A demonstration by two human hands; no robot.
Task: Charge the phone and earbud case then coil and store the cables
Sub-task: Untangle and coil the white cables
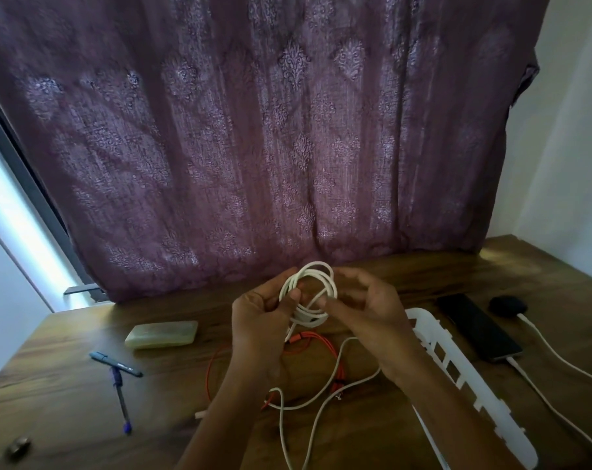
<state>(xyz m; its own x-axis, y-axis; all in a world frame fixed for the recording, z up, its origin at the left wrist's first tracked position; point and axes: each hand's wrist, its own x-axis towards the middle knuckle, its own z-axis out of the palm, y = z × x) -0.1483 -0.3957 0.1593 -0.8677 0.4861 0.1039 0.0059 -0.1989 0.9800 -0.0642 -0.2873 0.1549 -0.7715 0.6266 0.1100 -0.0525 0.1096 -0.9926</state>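
Our left hand point(264, 313) is raised above the bench point(67, 378) with the palm turned toward us, forearm coming up from the lower edge of the view. Its thumb presses on the left side of the coil of white cable point(308, 293) and the fingers curl behind the loops, so it is clamped on the coil. Our right hand point(365, 313) meets it from the right at the same height, wrist bent inward. Its thumb and forefinger pinch a strand at the right side of the coil, and the other fingers arch loosely above.

We hold the coil upright between both hands, clear of the bench, in front of the purple curtain point(253, 130). The loose tail of the white cable drops from the coil and trails in wide bends on the bench toward us. An orange cable point(308, 344) lies loose on the bench under our hands, crossed by the white tail.

To the right, a slotted white tray point(457, 368) lies just beside our right wrist. Beyond it the phone point(477, 330) lies flat and the dark earbud case point(508, 305) sits near its far end. Each has a white charging lead point(559, 418) running to it. To the left lie a pale case point(162, 334) and two pens point(116, 359).
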